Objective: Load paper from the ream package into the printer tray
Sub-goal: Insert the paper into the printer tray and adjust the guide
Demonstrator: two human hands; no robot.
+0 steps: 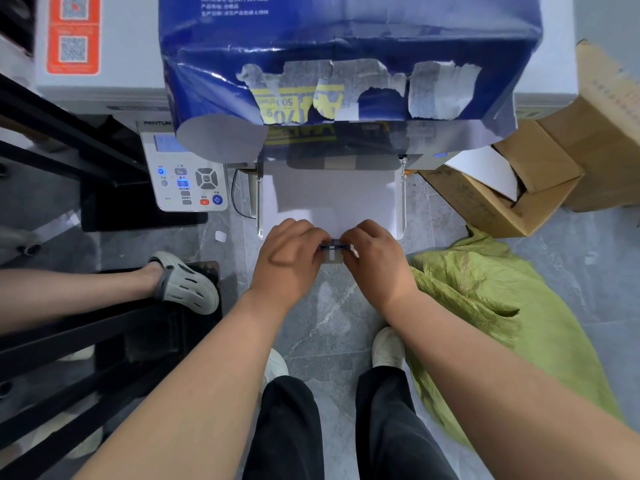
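White paper is lying flat in the pulled-out printer tray, filling it from side rail to side rail, in the single head view looking down past the person's forearms. Above it, the blue ream package is sitting on top of the printer with its near end torn open and ragged. The left hand and the right hand are meeting at the tray's near edge, fingers curled narrow and pinching a small dark-and-clear length guide between them; this is probably the squaring-up step, with the guide being pressed against the stack's end.

The paper looks like it is handling as a dense, fairly heavy block when stacked, yet limp and slippery sheet against sheet, so any further batch is best taken by both long edges with thumbs on top, not by one corner. The guide seems a thin plastic part and is likely wanting a gentle squeeze rather than force. The wrapper is soft and already ripped, so it is offering little to hold.

At the left, the control panel is showing lit buttons. Cardboard boxes and a green bag are lying on the floor to the right.
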